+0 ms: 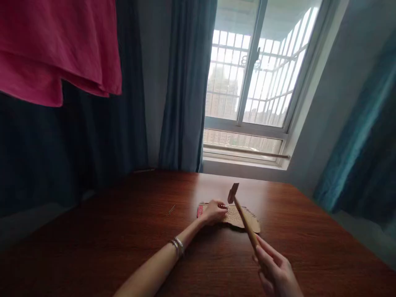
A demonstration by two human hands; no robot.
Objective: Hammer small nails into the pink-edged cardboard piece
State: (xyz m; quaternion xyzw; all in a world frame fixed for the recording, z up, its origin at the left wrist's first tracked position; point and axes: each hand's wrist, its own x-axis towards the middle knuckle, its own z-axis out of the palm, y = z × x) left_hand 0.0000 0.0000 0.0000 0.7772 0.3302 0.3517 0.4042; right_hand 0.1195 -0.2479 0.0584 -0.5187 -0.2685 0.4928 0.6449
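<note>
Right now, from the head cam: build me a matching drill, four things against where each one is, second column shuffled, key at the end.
Things:
1. hammer
2. left hand
3. bracelets
4. pink cloth

Places:
A. hanging at upper left
B. around the left wrist
C. gripped in the right hand, head raised above the punched sheet
D. resting on the punched sheet

Pairs: 1-C, 2-D, 3-B, 4-A

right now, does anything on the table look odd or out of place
A thin pin, maybe a nail, lies loose on the table, apart to the left of the cardboard. The cardboard is ragged-edged and peppered with small holes.
</note>
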